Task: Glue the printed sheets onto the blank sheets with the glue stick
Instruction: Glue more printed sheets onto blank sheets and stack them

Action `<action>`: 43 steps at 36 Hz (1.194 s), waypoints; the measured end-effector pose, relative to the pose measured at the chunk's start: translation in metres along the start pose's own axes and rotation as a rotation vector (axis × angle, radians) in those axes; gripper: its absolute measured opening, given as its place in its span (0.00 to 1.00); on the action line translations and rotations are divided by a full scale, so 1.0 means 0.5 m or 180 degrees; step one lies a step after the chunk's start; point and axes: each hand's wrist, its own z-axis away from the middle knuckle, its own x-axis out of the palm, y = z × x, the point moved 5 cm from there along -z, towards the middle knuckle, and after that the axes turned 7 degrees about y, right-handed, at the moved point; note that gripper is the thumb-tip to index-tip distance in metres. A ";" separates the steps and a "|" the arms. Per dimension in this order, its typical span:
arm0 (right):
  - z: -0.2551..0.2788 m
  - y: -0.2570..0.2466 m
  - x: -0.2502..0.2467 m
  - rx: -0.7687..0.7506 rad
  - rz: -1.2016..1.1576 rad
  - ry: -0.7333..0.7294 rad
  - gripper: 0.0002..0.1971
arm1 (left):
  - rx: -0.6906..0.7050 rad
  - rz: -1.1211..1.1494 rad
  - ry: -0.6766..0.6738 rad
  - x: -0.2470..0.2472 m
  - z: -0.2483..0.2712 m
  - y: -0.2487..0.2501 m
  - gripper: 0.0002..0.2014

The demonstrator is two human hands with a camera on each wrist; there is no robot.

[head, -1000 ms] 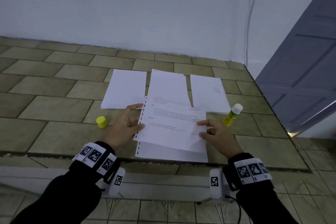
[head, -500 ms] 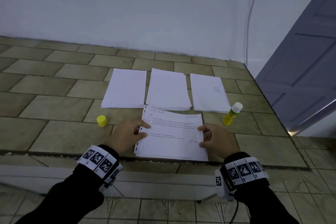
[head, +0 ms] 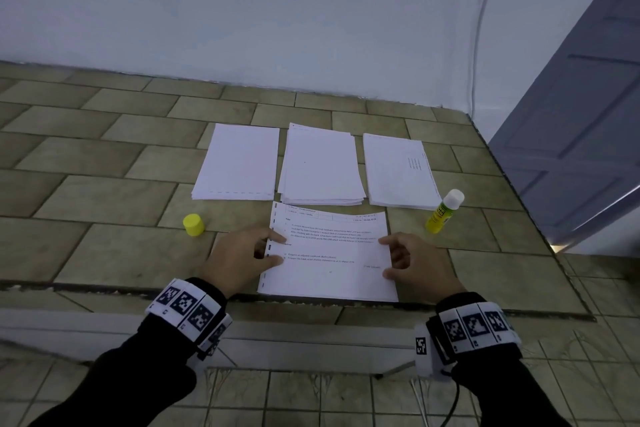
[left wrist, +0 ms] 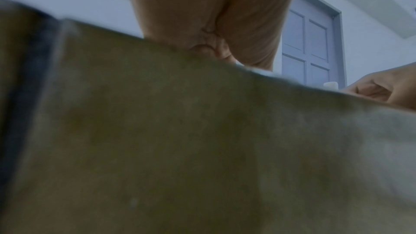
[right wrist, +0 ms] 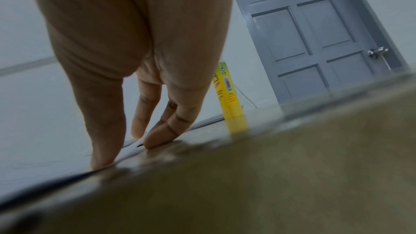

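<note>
A printed sheet lies flat on a blank sheet near the front edge of the tiled counter. My left hand rests index finger and thumb on the sheet's left edge. My right hand touches its right edge; in the right wrist view its fingers point straight down onto the paper. The yellow glue stick stands uncapped to the right, also seen behind my fingers as the glue stick. Its yellow cap sits to the left.
Three paper stacks lie behind the sheet: a left stack, a middle stack and a right stack with some print. A white wall runs behind the counter. A grey door stands at the right.
The printed sheet, held raised and tilted a second ago, has come down flat onto the blank sheet. Both hands moved down and toward me with it.
</note>
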 end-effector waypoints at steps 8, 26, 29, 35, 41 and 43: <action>0.007 0.006 0.000 0.0027 -0.0136 -0.0023 0.25 | 0.0036 -0.0114 -0.0010 0.003 0.001 0.005 0.18; 0.017 -0.028 0.002 -0.0076 0.0876 -0.0176 0.23 | 0.0100 -0.0084 -0.0027 0.004 -0.006 -0.003 0.16; 0.024 -0.037 0.004 -0.0097 0.1145 -0.0178 0.23 | 0.0225 -0.0222 -0.0032 0.008 -0.008 -0.001 0.14; 0.043 -0.067 0.008 -0.0113 0.1935 -0.0043 0.24 | 0.0704 -0.0935 0.0093 0.013 -0.008 0.008 0.28; 0.037 -0.077 0.023 -0.0082 0.2352 0.0080 0.20 | 0.0605 -0.1744 -0.0263 0.075 -0.014 0.015 0.44; 0.034 -0.089 0.035 -0.0107 0.2582 0.0205 0.16 | 0.0573 -0.1900 -0.0209 0.088 -0.014 0.007 0.44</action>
